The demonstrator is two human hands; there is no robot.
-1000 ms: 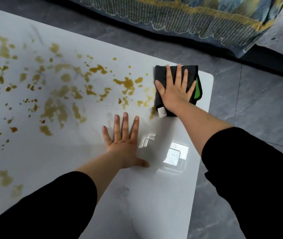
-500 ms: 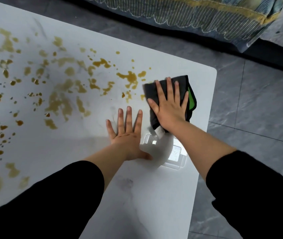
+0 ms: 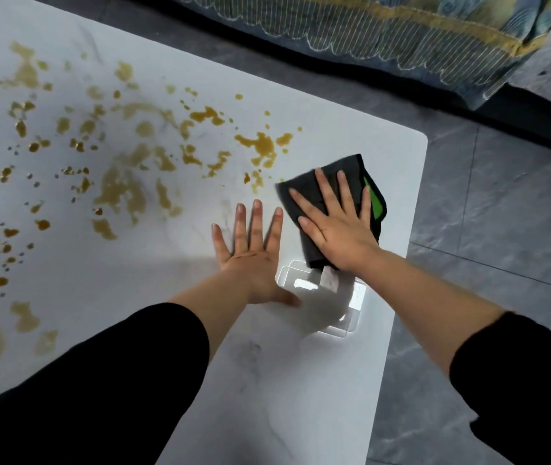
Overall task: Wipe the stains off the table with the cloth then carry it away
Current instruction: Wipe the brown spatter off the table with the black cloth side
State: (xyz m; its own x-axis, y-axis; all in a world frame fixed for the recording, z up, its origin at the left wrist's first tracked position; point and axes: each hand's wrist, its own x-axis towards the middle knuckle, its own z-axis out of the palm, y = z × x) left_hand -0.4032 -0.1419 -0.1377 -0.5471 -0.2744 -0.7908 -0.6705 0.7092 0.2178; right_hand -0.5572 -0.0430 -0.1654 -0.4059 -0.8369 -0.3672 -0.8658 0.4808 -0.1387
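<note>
A white marble-look table [image 3: 284,380] carries many yellow-brown stains [image 3: 126,193] across its left and middle. A dark grey folded cloth [image 3: 307,186] with a green patch and a white label lies flat near the table's right edge. My right hand [image 3: 337,226] presses down on the cloth with straight, spread fingers. My left hand [image 3: 254,256] rests flat on the bare tabletop just left of the cloth, fingers spread. The nearest stains [image 3: 260,147] lie just beyond the cloth's far left corner.
Grey tiled floor [image 3: 488,209] runs along the table's right edge. A sofa with a blue and yellow patterned cover [image 3: 384,31] stands beyond the far edge. A bright window reflection [image 3: 351,307] glares on the tabletop below my right wrist.
My right hand has slid the cloth toward me and leftward along the right side of the table, wiping away the stains that were next to it. My left hand stays flat in place.
</note>
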